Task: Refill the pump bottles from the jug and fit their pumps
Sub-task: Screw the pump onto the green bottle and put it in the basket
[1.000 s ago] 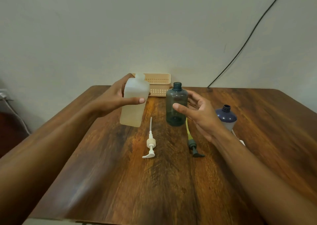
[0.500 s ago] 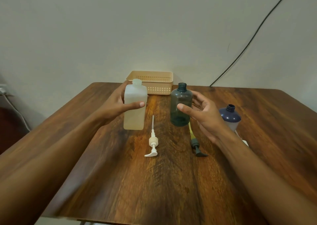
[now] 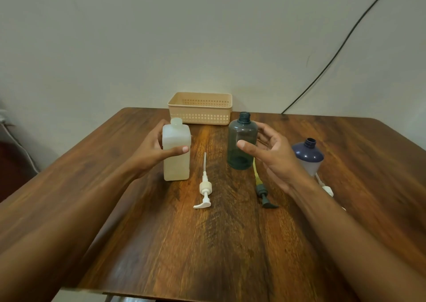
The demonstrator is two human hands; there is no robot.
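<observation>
Centre frame, brown wooden table (image 3: 207,244): translucent white square plastic bottle (image 3: 176,161) standing upright, clasped by left hand (image 3: 152,152); empty teal round plastic bottle (image 3: 241,142) beside it, uncapped. Right hand (image 3: 274,159) open, fingers spread beside the teal bottle, holding nothing. White pump (image 3: 204,187) and dark teal pump (image 3: 264,195) lie flat below the bottles; navy-topped bottle (image 3: 307,156) at right.

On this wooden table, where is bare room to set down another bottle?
The near half of the wooden table, in front of the white pump and the dark grey pump, is bare between the forearms. The far right corner, beyond the navy-topped bottle, is also bare. The middle row is crowded.
</observation>
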